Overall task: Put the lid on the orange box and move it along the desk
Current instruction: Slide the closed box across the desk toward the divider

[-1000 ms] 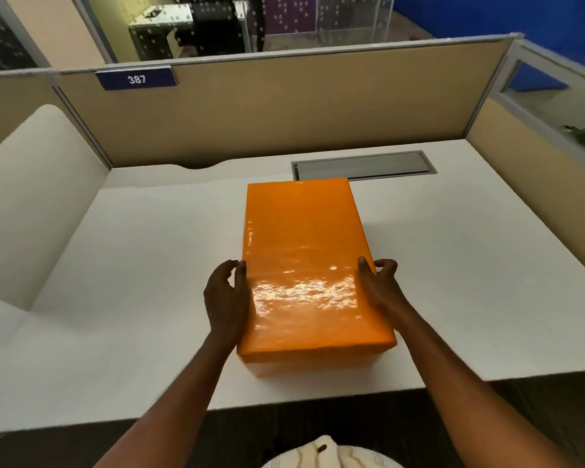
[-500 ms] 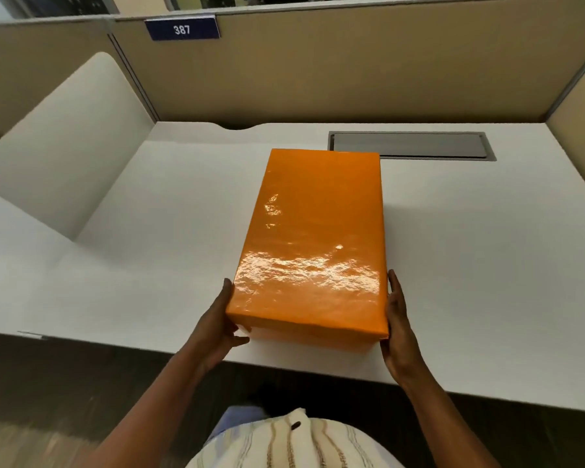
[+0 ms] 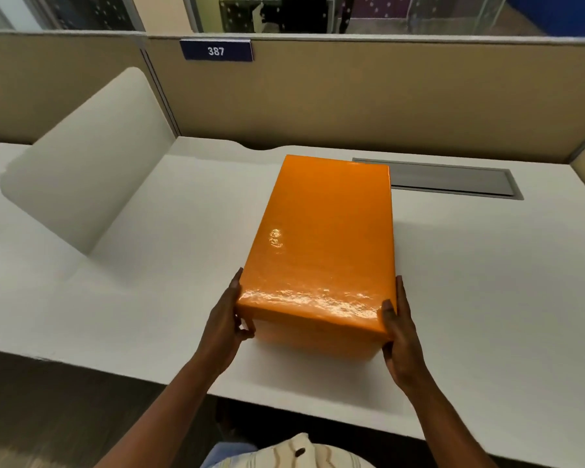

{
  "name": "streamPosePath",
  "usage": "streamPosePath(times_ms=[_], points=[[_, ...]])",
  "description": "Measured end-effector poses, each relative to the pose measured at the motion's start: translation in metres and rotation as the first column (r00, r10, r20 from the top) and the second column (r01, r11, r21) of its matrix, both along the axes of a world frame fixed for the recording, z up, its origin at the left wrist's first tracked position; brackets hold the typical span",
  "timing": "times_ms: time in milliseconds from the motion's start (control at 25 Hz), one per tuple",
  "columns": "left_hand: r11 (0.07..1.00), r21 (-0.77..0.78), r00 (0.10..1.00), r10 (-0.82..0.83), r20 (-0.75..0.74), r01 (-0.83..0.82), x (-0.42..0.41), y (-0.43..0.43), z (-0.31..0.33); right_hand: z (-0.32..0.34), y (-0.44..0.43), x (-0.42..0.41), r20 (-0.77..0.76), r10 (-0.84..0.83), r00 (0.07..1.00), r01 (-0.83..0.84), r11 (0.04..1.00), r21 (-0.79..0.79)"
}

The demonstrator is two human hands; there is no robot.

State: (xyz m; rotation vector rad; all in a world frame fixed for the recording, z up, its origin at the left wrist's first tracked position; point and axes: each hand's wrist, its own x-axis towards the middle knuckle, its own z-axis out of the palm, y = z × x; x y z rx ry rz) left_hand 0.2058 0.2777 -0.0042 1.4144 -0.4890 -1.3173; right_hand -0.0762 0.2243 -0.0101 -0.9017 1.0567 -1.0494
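Note:
A glossy orange box (image 3: 321, 244) with its lid on lies lengthwise on the white desk (image 3: 487, 298), its near end a short way from the front edge. My left hand (image 3: 225, 324) presses against the box's near left corner, fingers along the side and thumb under the lid's rim. My right hand (image 3: 401, 336) clasps the near right corner, thumb on the front face. The box sits between both palms, its base touching the desk.
A grey cable hatch (image 3: 453, 180) is set into the desk behind the box's far right corner. Beige partition walls (image 3: 352, 103) with a blue "387" plate (image 3: 216, 51) close the back and right. A rounded white divider (image 3: 88, 170) rises at the left.
Both hands slid from the box's middle sides to its near corners. The box has moved away from the desk's front edge, and the view has shifted.

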Motion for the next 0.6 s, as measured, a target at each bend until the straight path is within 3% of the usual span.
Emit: streamPosePath(times_ms=[240,600], points=[[0.999,-0.037,0.999,0.018,-0.029,-0.019,0.109,-0.057,0.015,0.014,-0.058,0.109,-0.091,0.038,0.995,-0.044,0.997,-0.06],[0.984,-0.06,0.982,0.17,0.078,-0.165,0.282,-0.134,0.033,0.035,-0.144,0.295,-0.226,0.199,0.954,-0.221,0.972,-0.077]])
